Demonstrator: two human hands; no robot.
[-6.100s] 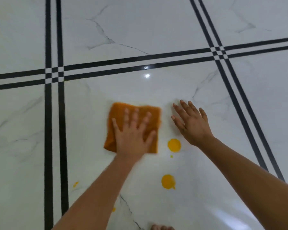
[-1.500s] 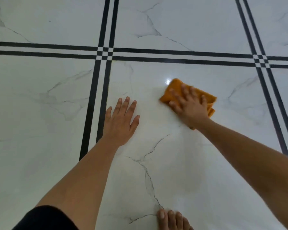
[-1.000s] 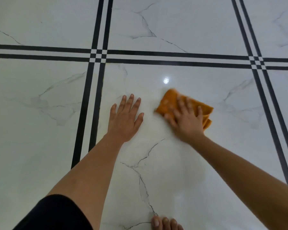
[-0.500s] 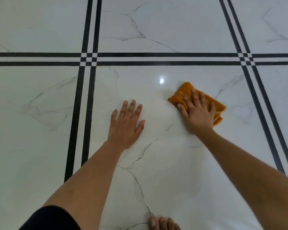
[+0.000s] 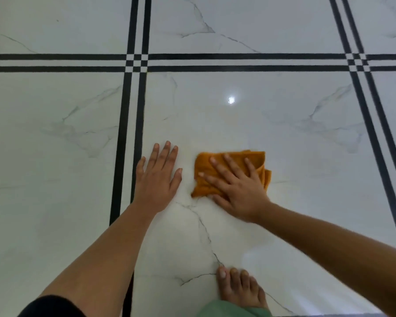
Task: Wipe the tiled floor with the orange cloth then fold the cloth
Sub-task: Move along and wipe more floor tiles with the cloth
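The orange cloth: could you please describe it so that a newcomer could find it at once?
On the white tiled floor, look in the big tile framed by black double lines. Near its middle, the right hand presses flat on the orange cloth, just right of the left hand, which rests on bare tile. It alone is orange, bunched in layers.

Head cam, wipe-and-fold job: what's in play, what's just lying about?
In play: orange cloth, pressed under the right hand; tiled floor; left hand, flat on the tile beside the cloth.
Lying about: bare foot at the bottom edge; light glare on the tile.
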